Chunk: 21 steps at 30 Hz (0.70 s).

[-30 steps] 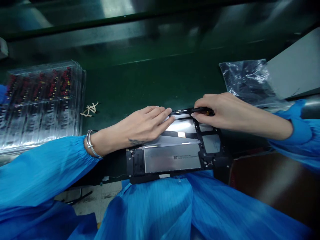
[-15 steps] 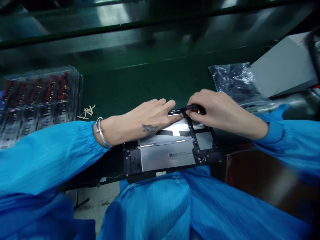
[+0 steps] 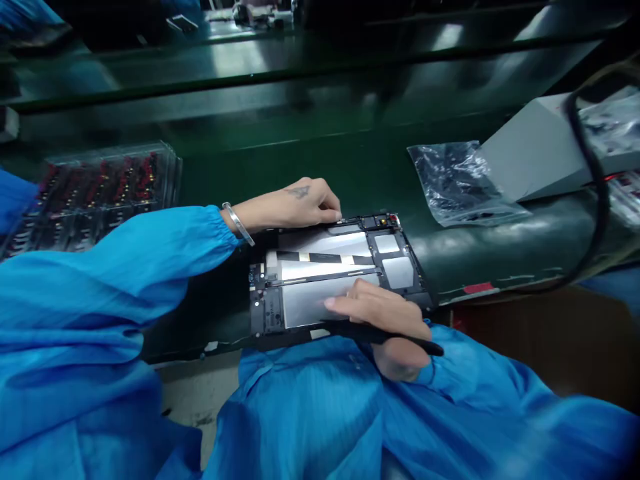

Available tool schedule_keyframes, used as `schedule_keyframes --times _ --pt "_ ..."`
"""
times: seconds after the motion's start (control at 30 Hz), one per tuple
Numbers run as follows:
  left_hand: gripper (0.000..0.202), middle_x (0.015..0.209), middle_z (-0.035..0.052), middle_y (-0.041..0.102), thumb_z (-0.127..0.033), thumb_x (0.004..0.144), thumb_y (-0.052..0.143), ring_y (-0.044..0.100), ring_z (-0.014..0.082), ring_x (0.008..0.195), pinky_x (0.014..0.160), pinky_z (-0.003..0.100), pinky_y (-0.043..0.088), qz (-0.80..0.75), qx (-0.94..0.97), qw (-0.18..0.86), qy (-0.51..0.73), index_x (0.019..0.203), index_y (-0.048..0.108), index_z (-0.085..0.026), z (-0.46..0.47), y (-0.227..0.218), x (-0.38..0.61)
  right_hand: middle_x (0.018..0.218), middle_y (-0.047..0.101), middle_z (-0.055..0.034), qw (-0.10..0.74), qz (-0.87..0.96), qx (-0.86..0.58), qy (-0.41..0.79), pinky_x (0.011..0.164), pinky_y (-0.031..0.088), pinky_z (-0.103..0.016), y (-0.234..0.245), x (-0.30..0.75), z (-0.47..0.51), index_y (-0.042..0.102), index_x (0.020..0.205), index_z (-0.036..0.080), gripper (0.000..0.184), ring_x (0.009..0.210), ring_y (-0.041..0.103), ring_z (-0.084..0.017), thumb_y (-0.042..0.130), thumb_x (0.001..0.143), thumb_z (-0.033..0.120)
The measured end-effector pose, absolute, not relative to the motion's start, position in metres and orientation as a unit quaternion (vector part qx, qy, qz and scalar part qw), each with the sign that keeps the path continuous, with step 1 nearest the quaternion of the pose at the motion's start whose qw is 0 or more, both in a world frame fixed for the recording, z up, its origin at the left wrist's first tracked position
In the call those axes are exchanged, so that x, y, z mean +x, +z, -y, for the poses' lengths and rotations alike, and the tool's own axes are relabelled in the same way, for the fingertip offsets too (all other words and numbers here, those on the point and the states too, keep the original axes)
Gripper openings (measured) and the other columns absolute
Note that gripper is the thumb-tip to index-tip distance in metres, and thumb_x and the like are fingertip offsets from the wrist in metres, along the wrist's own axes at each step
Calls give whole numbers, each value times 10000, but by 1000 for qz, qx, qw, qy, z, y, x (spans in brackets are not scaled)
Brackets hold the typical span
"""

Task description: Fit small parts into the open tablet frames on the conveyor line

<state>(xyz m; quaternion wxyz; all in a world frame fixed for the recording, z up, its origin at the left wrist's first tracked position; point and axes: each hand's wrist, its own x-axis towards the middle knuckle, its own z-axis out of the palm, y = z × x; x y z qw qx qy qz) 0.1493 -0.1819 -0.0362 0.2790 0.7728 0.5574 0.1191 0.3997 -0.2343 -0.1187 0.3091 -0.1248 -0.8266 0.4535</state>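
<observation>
An opened tablet [image 3: 327, 275] lies at the bench's near edge, its silver battery panels and black inner frame facing up. My left hand [image 3: 311, 202], with a bracelet at the wrist, is at the tablet's far edge, fingers curled and pinched together. What those fingers hold, if anything, is hidden. My right hand [image 3: 387, 313] is low over the near right part of the tablet, its index finger stretched across the lower silver panel. Held in this hand is a slim black stick-like tool [image 3: 425, 345], pointing left along the near edge; its exact kind does not show.
Clear plastic trays [image 3: 113, 187] with red and black small parts stand at the left. A clear plastic bag [image 3: 457, 180] lies at right beside a pale box [image 3: 543, 150]. A black cable [image 3: 593, 173] hangs at far right. The green bench [image 3: 280, 160] stretches behind the tablet.
My right hand has moved from the tablet's far edge down to its near side with the black tool. My left hand has drawn back off the panels and curled at the far edge.
</observation>
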Motion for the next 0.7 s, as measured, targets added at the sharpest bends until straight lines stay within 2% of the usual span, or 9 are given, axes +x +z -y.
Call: schedule_keyframes --times 0.07,0.17,0.23,0.3,0.37,0.47,0.57,0.63,0.7 --pt "273 961 42 788 -316 994 572 704 164 832 677 235 478 -559 764 293 133 1032 802 -175 184 -28 146 801 744 -55 345 822 -119 438 699 623 -526 -117 396 232 732 1337 374 813 745 713 -322 227 932 866" --pt "277 1034 51 787 -313 984 579 713 162 858 690 233 497 -536 769 299 181 1117 781 -179 192 -16 142 1125 783 -59 418 819 -80 384 896 641 -549 -112 390 232 552 1537 384 658 1045 748 -340 338 1017 726" --pt "275 997 60 782 -294 977 578 704 156 813 664 229 498 -530 758 321 205 1136 759 -163 198 -9 141 1276 749 -18 447 819 -57 354 1002 628 -520 -109 388 231 401 1616 430 541 1176 722 -289 417 1078 483" --pt "266 935 63 771 -284 965 584 687 149 759 629 223 492 -542 730 357 217 1131 743 -148 203 -5 141 1309 737 8 435 834 -35 337 1031 630 -464 -107 388 226 326 1639 444 616 1223 706 -229 440 1066 251" --pt "267 942 69 764 -312 955 611 676 148 750 608 217 488 -555 700 385 230 1123 737 -148 206 0 139 1305 741 -31 397 877 20 271 1045 626 -436 -105 390 214 371 1631 361 605 1263 688 -218 478 1055 211" --pt "352 909 60 746 -413 930 675 622 131 651 504 194 411 -576 658 411 256 1188 721 -177 209 7 134 1359 709 -110 343 929 133 39 1117 573 -469 -95 395 187 597 1452 212 419 1321 651 -259 598 1039 283" --pt "511 753 10 687 -460 866 753 525 105 514 422 179 301 -606 591 439 300 1314 671 -229 208 11 127 1373 698 -126 352 910 170 -138 1136 554 -459 -77 398 158 695 1288 162 299 1291 671 -258 657 991 166" --pt "568 727 -15 672 -452 812 804 505 91 491 418 167 307 -616 566 437 331 1327 666 -255 207 11 124 1299 734 -147 401 880 204 -154 1103 580 -409 -64 400 145 706 1226 133 255 1230 707 -246 669 974 128" --pt "477 745 -16 690 -425 737 854 535 83 510 435 154 364 -612 562 417 367 1152 733 -225 209 7 124 1257 753 -144 443 873 198 -47 1063 607 -374 -54 403 141 712 1180 137 197 1198 725 -235 639 997 146"
